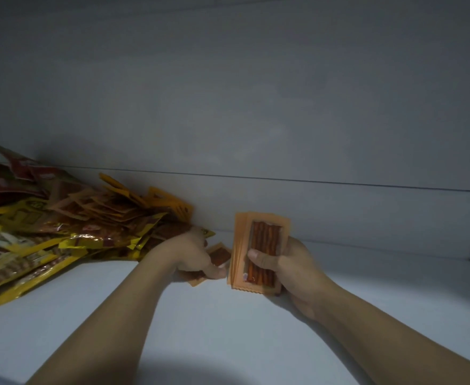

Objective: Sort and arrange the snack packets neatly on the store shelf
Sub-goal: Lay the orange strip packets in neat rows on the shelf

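Messy packet pile (61,226) hogs the frame's left
right hand (289,262) grips an upright orange stack (258,245); left hand (192,251) pinches a loose packet (220,254) beside it.

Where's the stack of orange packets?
In the head view, just right of centre: the stack of orange packets is held upright in the right hand, beside the left hand, which pinches a single packet on the white shelf.

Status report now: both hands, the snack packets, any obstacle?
Right hand grips upright stack of orange packets. Left hand pinches a loose orange packet on the shelf. Mixed packet pile unsorted at left; no obstacle seen.
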Demonstrator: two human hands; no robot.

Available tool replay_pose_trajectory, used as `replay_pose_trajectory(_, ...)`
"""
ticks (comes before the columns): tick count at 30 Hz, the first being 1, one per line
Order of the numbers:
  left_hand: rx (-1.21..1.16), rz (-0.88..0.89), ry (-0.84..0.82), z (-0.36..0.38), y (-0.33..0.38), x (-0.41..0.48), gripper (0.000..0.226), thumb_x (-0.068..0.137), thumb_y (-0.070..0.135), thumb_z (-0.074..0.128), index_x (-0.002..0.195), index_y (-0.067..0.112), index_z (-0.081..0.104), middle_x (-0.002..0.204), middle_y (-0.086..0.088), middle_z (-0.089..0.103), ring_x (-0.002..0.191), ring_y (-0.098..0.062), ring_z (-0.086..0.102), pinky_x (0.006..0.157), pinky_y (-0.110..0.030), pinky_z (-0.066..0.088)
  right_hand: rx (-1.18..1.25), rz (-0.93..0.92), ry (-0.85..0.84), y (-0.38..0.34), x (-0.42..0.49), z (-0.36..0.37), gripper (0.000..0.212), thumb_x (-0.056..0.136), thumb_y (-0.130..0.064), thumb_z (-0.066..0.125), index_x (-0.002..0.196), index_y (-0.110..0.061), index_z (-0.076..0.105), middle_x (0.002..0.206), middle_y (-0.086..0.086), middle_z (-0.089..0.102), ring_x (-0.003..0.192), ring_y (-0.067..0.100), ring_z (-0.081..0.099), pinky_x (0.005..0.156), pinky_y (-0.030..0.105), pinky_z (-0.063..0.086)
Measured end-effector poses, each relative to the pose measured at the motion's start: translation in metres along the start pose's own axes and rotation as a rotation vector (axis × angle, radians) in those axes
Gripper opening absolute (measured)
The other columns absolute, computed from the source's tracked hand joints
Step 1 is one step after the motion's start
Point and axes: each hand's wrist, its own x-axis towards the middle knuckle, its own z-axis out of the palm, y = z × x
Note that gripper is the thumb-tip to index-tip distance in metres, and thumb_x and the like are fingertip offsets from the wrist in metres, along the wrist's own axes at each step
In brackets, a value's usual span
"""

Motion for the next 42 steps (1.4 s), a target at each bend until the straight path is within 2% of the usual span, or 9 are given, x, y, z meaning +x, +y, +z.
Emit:
replay_pose_trajectory(3,-0.055,0.010,-0.035,0.001,-0.002,-0.003,0.046,0.064,0.037,0.092,0.085,0.022,0.054,0.084,0.012,0.059,0.069,0.000,0.053,0.045,-0.007,0.041,-0.003,-0.003,0.006,0.002,0.000,0.000,0.023,0.087,-0.006,0.071,0.110,-0.008,0.068,0.100,0.013,0.075,0.090,0.032,0.073,0.080,0.045,0.059)
replay_pose_trajectory(7,-0.062,0.184,0.170,0.012,0.000,-0.004,0.030,0.095,0.044,0.061,0.088,0.014,0.062,0.081,-0.001,0.066,0.065,-0.005,0.059,0.054,-0.018,0.044,0.068,0.016,0.009,0.001,-0.001,0.002,0.022,0.087,-0.003,0.069,0.109,-0.007,0.069,0.095,0.015,0.075,0.082,0.034,0.073,0.071,0.043,0.060)
replay_pose_trajectory(11,-0.645,0.369,0.219,0.021,0.024,-0.011,0.021,0.103,0.017,0.051,0.085,0.007,0.055,0.072,-0.008,0.061,0.054,-0.005,0.061,0.050,-0.018,0.047,0.087,-0.036,0.103,-0.002,-0.001,0.005,0.029,0.086,0.000,0.069,0.113,-0.011,0.069,0.104,0.010,0.075,0.098,0.031,0.071,0.090,0.054,0.055)
replay_pose_trajectory(15,-0.743,0.460,0.099,0.016,0.024,-0.015,0.014,0.077,-0.013,0.062,0.082,0.001,0.061,0.077,-0.019,0.068,0.072,-0.026,0.069,0.067,-0.035,0.058,0.079,-0.063,0.141,-0.004,-0.002,0.002,0.030,0.087,-0.001,0.069,0.114,-0.013,0.068,0.105,0.008,0.075,0.100,0.031,0.070,0.093,0.053,0.054)
replay_pose_trajectory(19,-0.473,0.499,0.219,0.009,0.010,-0.012,0.022,0.086,0.011,0.072,0.068,0.021,0.068,0.068,0.010,0.069,0.063,0.003,0.062,0.055,-0.011,0.044,0.036,-0.098,0.141,-0.004,0.000,0.003,0.029,0.086,-0.001,0.071,0.110,-0.016,0.068,0.101,0.007,0.075,0.093,0.030,0.072,0.079,0.044,0.060)
replay_pose_trajectory(23,0.249,0.154,0.757,0.000,-0.016,0.006,0.027,0.094,0.043,0.058,0.098,0.020,0.070,0.104,-0.001,0.067,0.103,-0.024,0.059,0.082,-0.032,0.047,0.053,-0.115,0.154,-0.004,0.002,0.004,0.034,0.087,0.000,0.070,0.113,-0.020,0.063,0.101,0.002,0.074,0.087,0.022,0.073,0.065,0.032,0.058)
replay_pose_trajectory(30,0.648,-0.144,0.432,0.010,-0.017,0.011,0.043,0.097,0.049,0.044,0.127,0.020,0.054,0.135,-0.005,0.052,0.129,-0.027,0.043,0.105,-0.040,0.032,0.051,-0.059,0.098,0.000,0.003,0.003,0.023,0.088,-0.002,0.069,0.108,-0.015,0.066,0.088,0.008,0.075,0.070,0.028,0.073,0.062,0.035,0.058)
replay_pose_trajectory(37,-0.018,0.199,0.198,0.011,0.002,0.003,0.019,0.091,0.025,0.069,0.073,0.018,0.067,0.073,0.006,0.063,0.069,0.002,0.062,0.050,-0.010,0.040,0.058,-0.010,0.096,-0.004,0.005,0.000,0.022,0.088,-0.004,0.070,0.108,-0.014,0.069,0.091,0.013,0.075,0.074,0.032,0.073,0.064,0.037,0.057)
replay_pose_trajectory(42,0.314,0.044,0.210,0.015,0.003,-0.001,0.070,0.082,0.059,0.067,0.138,0.021,0.048,0.134,-0.003,0.052,0.125,-0.026,0.049,0.099,-0.035,0.047,0.018,0.036,0.126,-0.004,0.006,-0.007,0.019,0.087,-0.008,0.071,0.107,-0.009,0.070,0.094,0.015,0.075,0.083,0.035,0.074,0.078,0.047,0.060)
